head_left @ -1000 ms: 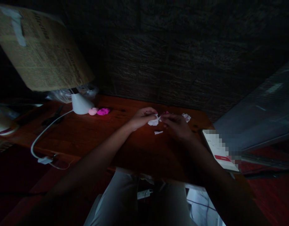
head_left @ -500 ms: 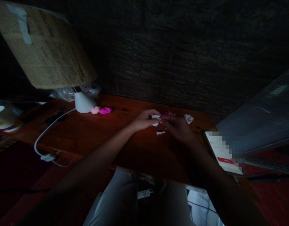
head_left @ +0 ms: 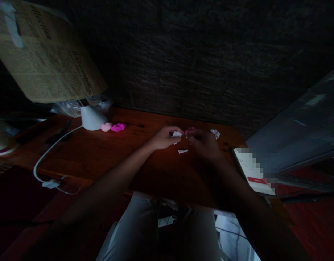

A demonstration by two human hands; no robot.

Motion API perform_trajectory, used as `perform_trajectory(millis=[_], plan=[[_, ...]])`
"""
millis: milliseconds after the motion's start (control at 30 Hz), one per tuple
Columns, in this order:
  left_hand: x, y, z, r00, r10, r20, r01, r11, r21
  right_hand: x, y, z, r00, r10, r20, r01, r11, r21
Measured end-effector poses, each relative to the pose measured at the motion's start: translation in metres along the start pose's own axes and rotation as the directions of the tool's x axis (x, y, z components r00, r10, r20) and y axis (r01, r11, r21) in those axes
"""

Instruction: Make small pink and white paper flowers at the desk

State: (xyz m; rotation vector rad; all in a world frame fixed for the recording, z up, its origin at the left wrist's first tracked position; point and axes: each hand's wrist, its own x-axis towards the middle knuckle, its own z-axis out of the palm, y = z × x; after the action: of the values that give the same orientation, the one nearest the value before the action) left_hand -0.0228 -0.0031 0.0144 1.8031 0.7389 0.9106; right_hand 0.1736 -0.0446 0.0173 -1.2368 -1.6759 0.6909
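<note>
My left hand [head_left: 165, 138] is closed around a crumpled white piece, possibly paper [head_left: 177, 134], with thumb and fingers curled at its edges. Just to its right, my right hand [head_left: 206, 143] is closed in a pinch; what lies between its fingertips is too dark and small to make out. Small pink and red bits [head_left: 189, 129] show just behind the right fingertips. A white scrap [head_left: 182, 150] lies on the wood below the two hands. Beyond the right hand rests a crumpled pale pink piece [head_left: 215, 133].
On the wooden table [head_left: 107, 152] stands a lamp [head_left: 92, 117] with a newsprint shade and white cable [head_left: 37, 159]. Beside its base sit a light pink lump [head_left: 106, 126] and a magenta lump [head_left: 118, 127]. Dark scissors [head_left: 59, 135] lie left. A tablet-like screen [head_left: 252, 174] is right.
My right hand has drawn slightly away from the left, opening a small gap between the fingertips. The left hand keeps its grip on the white piece. The whole view has shifted a little.
</note>
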Motion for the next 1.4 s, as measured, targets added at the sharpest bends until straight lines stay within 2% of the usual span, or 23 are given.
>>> perform_trajectory(millis=[100,267,433,533,600,667,767,867,967,1200,1400], plan=[[0.001,-0.005,-0.003,0.998,-0.052,-0.036,0.054,0.996,0.068,0.002,-0.001,-0.002,0.993,0.097,-0.066,-0.085,0.983,0.162],[-0.001,-0.017,-0.007,0.991,-0.094,-0.093,0.12,0.935,0.333,0.001,-0.001,0.002,0.99,0.136,0.043,-0.143,0.956,0.256],[-0.002,-0.021,-0.007,0.997,-0.04,-0.066,0.065,0.894,0.444,-0.001,-0.005,0.004,0.978,0.166,0.124,-0.196,0.936,0.293],[-0.001,-0.016,-0.006,0.993,0.048,-0.106,0.013,0.859,0.512,-0.001,-0.008,0.002,0.969,0.204,0.137,-0.24,0.905,0.35],[-0.001,-0.01,-0.005,0.983,0.114,-0.142,-0.03,0.87,0.491,0.0,-0.007,0.0,0.962,0.23,0.145,-0.27,0.874,0.405],[-0.002,-0.003,-0.001,0.974,0.173,-0.148,-0.105,0.917,0.385,0.0,-0.006,0.0,0.955,0.255,0.151,-0.296,0.835,0.463],[-0.005,0.005,0.004,0.967,0.233,-0.099,-0.204,0.948,0.244,0.001,-0.003,0.001,0.95,0.274,0.148,-0.311,0.804,0.507],[-0.006,0.007,0.008,0.959,0.279,-0.053,-0.262,0.94,0.217,0.001,-0.003,0.004,0.949,0.295,0.11,-0.31,0.811,0.497],[-0.005,0.003,0.01,0.948,0.304,-0.091,-0.282,0.938,0.203,0.001,-0.005,0.007,0.937,0.333,0.108,-0.339,0.787,0.515],[-0.001,-0.005,0.008,0.918,0.376,-0.125,-0.345,0.914,0.214,0.0,-0.003,0.008,0.892,0.394,0.221,-0.439,0.641,0.63],[-0.002,-0.003,0.006,0.929,0.343,-0.136,-0.311,0.926,0.212,-0.001,-0.007,0.007,0.892,0.378,0.25,-0.448,0.659,0.604]])
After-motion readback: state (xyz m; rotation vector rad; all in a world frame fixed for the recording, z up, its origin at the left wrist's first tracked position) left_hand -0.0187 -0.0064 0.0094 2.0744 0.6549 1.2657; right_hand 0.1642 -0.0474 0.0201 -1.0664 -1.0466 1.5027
